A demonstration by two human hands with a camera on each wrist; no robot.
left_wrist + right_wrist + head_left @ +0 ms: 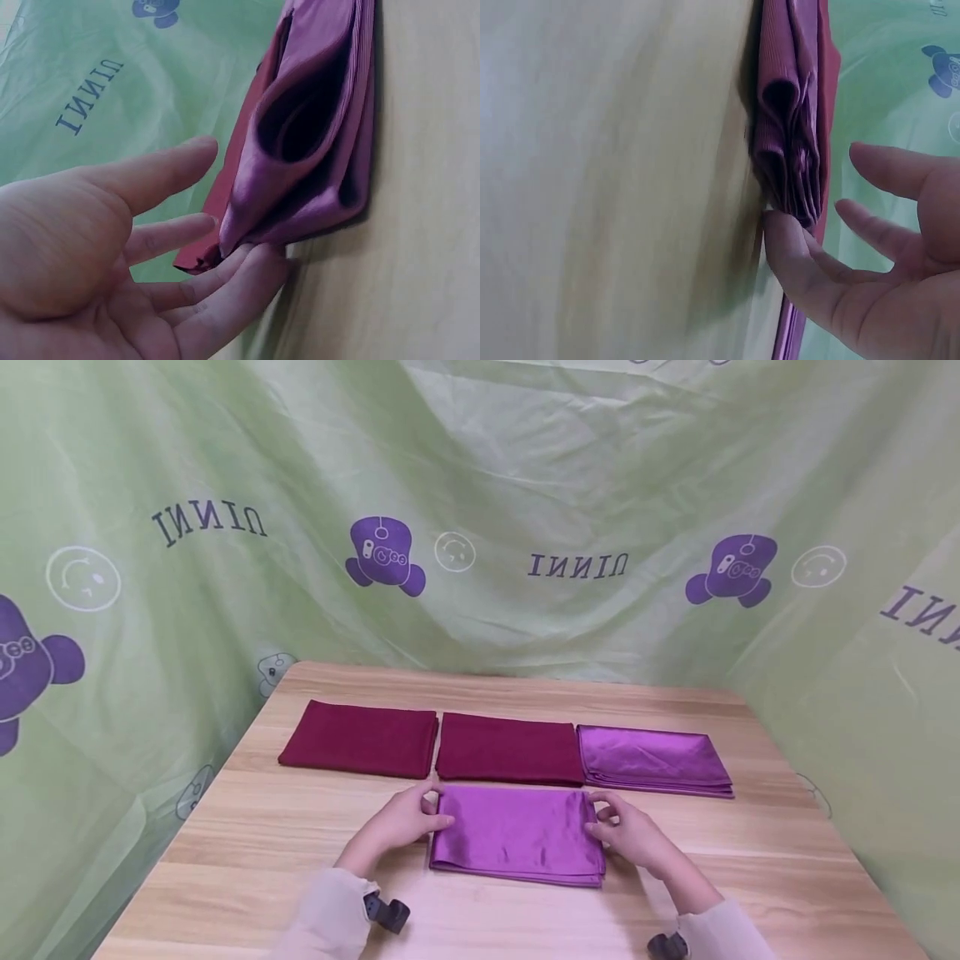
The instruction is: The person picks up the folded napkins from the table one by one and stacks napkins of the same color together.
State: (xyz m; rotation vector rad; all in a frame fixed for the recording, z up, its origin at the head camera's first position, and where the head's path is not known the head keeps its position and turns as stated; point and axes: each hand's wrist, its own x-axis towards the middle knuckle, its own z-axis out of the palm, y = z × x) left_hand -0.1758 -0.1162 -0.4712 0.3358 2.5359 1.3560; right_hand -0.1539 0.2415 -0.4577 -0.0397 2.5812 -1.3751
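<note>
A folded shiny purple cloth (517, 831) lies on the table between the two hands. At its left end is my left hand (408, 818); the left wrist view shows its fingertips (262, 262) touching the end of the cloth, with the thumb raised off it. My right hand (630, 831) is at the opposite end. Its fingertips (780, 232) touch the cloth's folded edge in the right wrist view, and that thumb also stands apart. Loose loops of the folded layers (307, 112) show at the left end, tighter ones at the right.
Behind the cloth, two folded dark red cloths (360, 739) and another folded purple cloth (652, 760) lie in a row. The wooden table (247, 835) is enclosed by a green printed curtain (487, 618) at the back and sides.
</note>
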